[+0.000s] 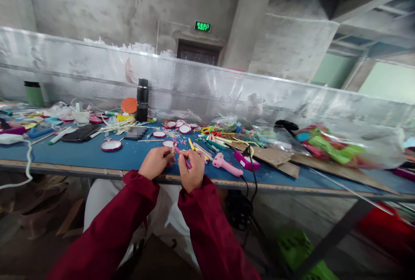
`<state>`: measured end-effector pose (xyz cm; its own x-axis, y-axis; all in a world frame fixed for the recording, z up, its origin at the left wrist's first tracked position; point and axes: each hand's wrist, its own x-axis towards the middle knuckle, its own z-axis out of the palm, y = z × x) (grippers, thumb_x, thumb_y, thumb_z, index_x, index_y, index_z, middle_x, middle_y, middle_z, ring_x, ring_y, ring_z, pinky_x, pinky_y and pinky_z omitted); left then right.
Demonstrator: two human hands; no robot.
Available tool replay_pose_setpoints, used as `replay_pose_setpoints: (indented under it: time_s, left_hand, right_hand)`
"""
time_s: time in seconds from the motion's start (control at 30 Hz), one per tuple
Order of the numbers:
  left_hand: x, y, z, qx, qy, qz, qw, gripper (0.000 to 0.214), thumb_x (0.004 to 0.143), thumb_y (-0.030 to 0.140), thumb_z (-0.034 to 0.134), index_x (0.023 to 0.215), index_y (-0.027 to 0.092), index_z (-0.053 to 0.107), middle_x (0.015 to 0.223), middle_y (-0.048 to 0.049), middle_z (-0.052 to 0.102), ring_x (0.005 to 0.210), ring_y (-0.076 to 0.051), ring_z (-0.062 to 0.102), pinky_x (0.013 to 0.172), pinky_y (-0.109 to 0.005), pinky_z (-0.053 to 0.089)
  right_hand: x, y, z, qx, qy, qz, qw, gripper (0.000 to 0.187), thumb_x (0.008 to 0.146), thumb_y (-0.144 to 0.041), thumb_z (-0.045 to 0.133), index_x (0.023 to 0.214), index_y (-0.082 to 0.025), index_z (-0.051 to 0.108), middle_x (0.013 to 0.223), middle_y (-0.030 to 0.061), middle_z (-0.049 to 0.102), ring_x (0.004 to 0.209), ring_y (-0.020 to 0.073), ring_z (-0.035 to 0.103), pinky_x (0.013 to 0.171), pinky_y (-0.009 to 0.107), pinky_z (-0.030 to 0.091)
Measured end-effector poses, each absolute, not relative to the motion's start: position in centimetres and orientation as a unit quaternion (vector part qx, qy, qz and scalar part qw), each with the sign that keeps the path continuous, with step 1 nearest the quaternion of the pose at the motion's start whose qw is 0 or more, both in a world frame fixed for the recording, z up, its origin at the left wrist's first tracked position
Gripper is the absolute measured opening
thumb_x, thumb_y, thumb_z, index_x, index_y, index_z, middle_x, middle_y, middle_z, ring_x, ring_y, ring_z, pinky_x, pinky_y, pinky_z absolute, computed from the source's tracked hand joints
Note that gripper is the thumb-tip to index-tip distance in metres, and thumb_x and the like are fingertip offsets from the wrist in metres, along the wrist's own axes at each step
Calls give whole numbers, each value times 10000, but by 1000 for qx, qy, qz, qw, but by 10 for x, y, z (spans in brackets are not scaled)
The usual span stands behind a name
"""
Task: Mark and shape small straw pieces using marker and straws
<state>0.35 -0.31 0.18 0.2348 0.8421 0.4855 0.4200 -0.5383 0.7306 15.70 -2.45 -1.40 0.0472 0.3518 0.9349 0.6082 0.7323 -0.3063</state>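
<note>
Over the near edge of the table, my left hand (156, 162) is closed, its fingertips pinching a small thing I cannot make out. My right hand (192, 168) is closed around a thin purple stick (187, 163), which looks like a pen and points up toward the left fingertips. The two hands are close together. Just behind them lies a white lid with a red rim (168, 143). A pink glue gun (227, 165) rests to the right of my right hand, with several pale and yellow sticks (203, 150) between.
A black bottle (142, 100) stands by the perforated metal screen (201, 83). Small coloured bands, more lids and a pile of coloured stems (240, 135) lie behind the hands. Cardboard (272, 154) and a plastic bag (350, 146) are at right, a dark phone (81, 133) at left.
</note>
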Motion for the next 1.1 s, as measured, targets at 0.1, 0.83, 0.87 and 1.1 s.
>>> replay_pose_setpoints:
  time_s: [0.1,0.83,0.87,1.1]
  left_hand:
    - [3,-4,3,752,419,453,231,233,855,332,507,750,183,651,656,-20,690,587,-163,637,581,-250,467]
    - [3,0,1,741,423,459,248,226,847,344,518,770,187,660,639,-22,689,583,-177,653,572,-258,493]
    - [3,0,0,741,424,459,246,224,846,342,519,767,187,660,632,-22,686,584,-177,653,575,-259,493]
    - [2,1,-1,744,423,456,241,223,855,333,510,752,190,646,620,-21,678,583,-173,647,573,-254,482]
  right_hand:
    - [157,-25,-14,-354,-678,-105,636,97,896,-221,554,838,-218,631,788,1,711,753,168,642,939,387,387]
    - [158,-24,-15,-353,-669,-105,645,112,891,-222,541,818,-215,626,788,16,712,761,183,640,917,394,400]
    - [158,-25,-15,-353,-672,-104,643,114,893,-224,540,820,-215,626,783,14,712,760,182,642,918,394,398]
    - [158,-26,-13,-352,-675,-99,641,112,895,-224,545,814,-217,623,761,6,703,756,179,645,921,391,394]
